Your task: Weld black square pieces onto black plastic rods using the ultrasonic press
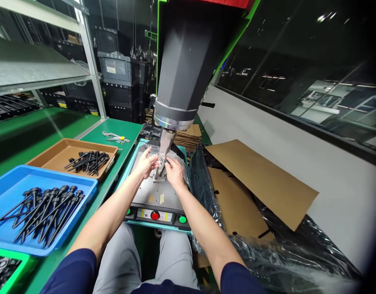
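Leftward from metal plate, green workbench.

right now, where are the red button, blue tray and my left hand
Red button [155, 215]: head view, middle of its cap
Blue tray [9, 192]: head view, bare floor
Left hand [144, 165]: head view, back of the hand

I am in a factory workshop. In front of me is a big press machine with a red button and green buttons. On my left, a green workbench holds a blue tray and a brown tray, with lots of black parts that look alike. Storage crates are piled up behind, and cardboard sheets lie on my right.
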Demonstrator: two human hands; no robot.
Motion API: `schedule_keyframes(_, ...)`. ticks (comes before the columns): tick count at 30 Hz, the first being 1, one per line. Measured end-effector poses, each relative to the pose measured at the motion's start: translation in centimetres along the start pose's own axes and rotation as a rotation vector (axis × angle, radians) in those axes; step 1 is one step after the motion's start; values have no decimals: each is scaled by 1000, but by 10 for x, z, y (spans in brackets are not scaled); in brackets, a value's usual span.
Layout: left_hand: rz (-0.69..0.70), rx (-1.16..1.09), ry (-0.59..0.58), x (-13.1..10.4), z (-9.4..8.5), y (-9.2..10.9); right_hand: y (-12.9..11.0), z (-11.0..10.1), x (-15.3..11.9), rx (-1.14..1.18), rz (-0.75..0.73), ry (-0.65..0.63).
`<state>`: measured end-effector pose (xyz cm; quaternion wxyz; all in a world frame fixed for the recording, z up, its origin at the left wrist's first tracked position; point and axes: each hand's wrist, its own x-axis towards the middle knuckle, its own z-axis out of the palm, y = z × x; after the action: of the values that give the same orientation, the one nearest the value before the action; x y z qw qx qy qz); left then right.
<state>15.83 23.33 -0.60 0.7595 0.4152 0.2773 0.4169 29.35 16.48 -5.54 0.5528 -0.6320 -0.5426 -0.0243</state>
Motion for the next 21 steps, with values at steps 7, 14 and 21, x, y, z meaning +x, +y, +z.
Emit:
schedule_keyframes(7, 9, -8, -5, 10, -2, 2, 7, 18, 22, -119, 42, -51)
schedule_keyframes(14, -6, 4, 38, 16, -5, 3, 14, 17, 40, 19, 168, -130)
schedule_keyframes(21, -12, 16, 38, 21, -11, -1, 24, 13, 43, 131, 186, -177)
